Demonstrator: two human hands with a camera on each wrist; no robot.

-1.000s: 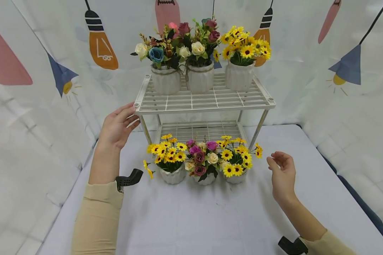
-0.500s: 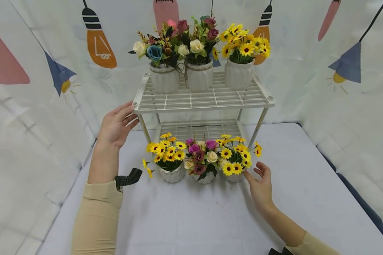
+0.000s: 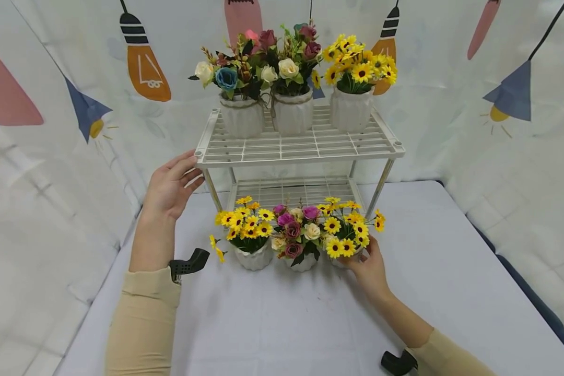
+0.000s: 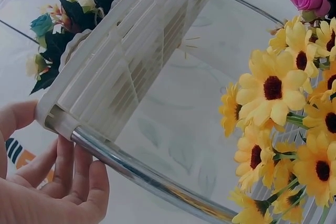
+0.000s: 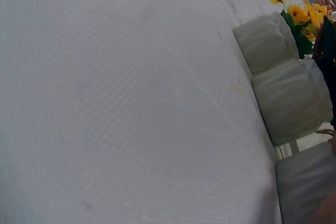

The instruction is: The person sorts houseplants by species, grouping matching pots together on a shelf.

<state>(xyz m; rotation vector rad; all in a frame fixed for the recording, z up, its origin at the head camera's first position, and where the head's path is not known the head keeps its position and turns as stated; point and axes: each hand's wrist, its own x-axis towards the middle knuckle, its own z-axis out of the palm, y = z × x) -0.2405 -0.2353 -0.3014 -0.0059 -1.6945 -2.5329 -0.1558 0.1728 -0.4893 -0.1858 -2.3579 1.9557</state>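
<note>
My left hand (image 3: 169,188) grips the front left corner of a white two-tier wire rack (image 3: 301,163). In the left wrist view its thumb side meets the shelf corner, and the other fingers curl beside the chrome post (image 4: 126,160). My right hand (image 3: 368,266) holds the white pot of the rightmost yellow daisies (image 3: 332,225) in the front row, thumb in front and fingers at the right side; blooms cover much of that pot. Left of it stand a pot of purple and cream roses (image 3: 303,263) and another pot of yellow daisies (image 3: 254,258).
Three more potted flower arrangements stand on the upper shelf: blue and cream roses (image 3: 242,117), red and cream roses (image 3: 292,112), and yellow daisies (image 3: 352,109). White cloth covers the table (image 3: 282,324). A printed curtain (image 3: 451,104) hangs behind.
My right hand has moved left from beside the front row and taken hold of the rightmost daisy pot. My left hand stays at the rack corner.
</note>
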